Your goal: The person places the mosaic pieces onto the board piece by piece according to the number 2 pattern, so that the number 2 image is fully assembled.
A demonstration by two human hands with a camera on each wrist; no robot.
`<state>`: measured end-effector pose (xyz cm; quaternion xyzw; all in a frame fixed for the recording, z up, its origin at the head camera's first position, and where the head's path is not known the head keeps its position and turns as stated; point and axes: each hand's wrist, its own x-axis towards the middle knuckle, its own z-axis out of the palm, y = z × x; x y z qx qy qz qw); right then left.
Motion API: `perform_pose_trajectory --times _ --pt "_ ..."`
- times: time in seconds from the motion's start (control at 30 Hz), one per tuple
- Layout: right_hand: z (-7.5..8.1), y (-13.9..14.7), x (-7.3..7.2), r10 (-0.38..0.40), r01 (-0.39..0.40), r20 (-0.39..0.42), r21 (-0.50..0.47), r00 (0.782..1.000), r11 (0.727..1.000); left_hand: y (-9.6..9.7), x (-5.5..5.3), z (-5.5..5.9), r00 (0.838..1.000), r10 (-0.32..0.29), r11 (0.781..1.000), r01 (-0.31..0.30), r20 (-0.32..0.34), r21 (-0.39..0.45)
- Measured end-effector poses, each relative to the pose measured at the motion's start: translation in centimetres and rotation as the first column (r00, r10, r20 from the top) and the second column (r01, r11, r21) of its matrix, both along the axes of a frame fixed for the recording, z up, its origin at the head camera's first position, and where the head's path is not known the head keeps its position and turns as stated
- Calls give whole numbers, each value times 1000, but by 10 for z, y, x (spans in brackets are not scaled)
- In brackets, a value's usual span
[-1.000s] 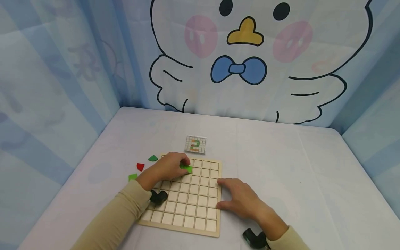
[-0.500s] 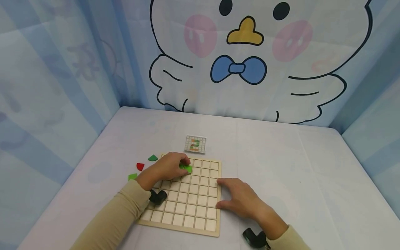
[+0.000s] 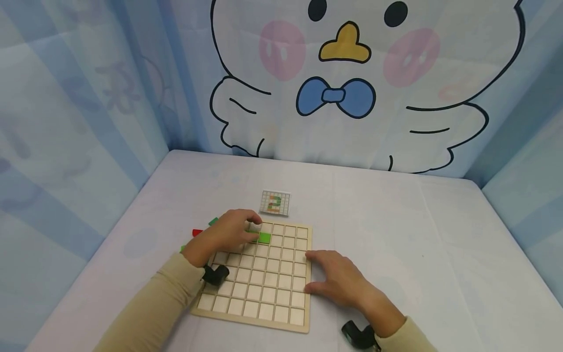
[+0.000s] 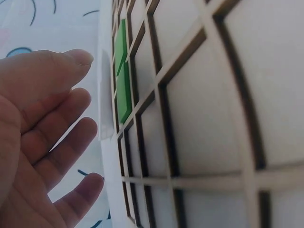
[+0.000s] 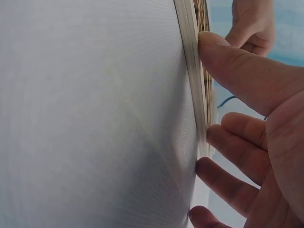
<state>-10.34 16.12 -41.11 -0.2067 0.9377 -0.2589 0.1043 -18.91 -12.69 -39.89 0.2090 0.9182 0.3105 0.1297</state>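
Observation:
A wooden grid board (image 3: 252, 321) lies flat on the table. Two green tiles sit side by side in its cells near the far edge; the right-hand green tile (image 3: 265, 238) is in plain sight, the other mostly behind my left thumb. My left hand (image 3: 228, 231) hovers just over them, thumb and fingers apart with nothing between them; the left wrist view has both green tiles (image 4: 123, 92) seated in the grid beyond the fingertips. At the board's right edge (image 5: 192, 71), my right hand (image 3: 340, 278) rests its thumb and fingertips against the frame, fingers spread and slightly bent.
Behind the board lies a small card (image 3: 274, 203) with a coloured grid pattern. Partly hidden behind the left hand are a red piece (image 3: 196, 232), a dark green piece (image 3: 213, 221) and a light green piece (image 3: 183, 248). Printed curtains (image 3: 334, 137) enclose the table.
My left hand has come off the green tiles, moving slightly up and to the left, and its fingers have parted. The tiles stay in the board. My right hand has not moved.

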Motion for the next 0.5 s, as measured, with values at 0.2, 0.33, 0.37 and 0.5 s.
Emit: perform_pose_trajectory --times 0.2,0.33,0.37,0.5 --pt "0 1 -1 4 -4 -5 4 1000 1000 -11 1 7 999 47 997 -47 3 69" --pt "0 0 0 -2 2 3 -1 1000 1000 -19 1 9 997 72 995 -70 -33 68" --pt "0 0 0 -3 3 2 -2 1000 1000 -21 0 9 996 79 995 -76 -40 65" --pt "0 0 0 -2 2 -10 -1 1000 1000 -34 -4 6 993 115 992 -113 -34 57"
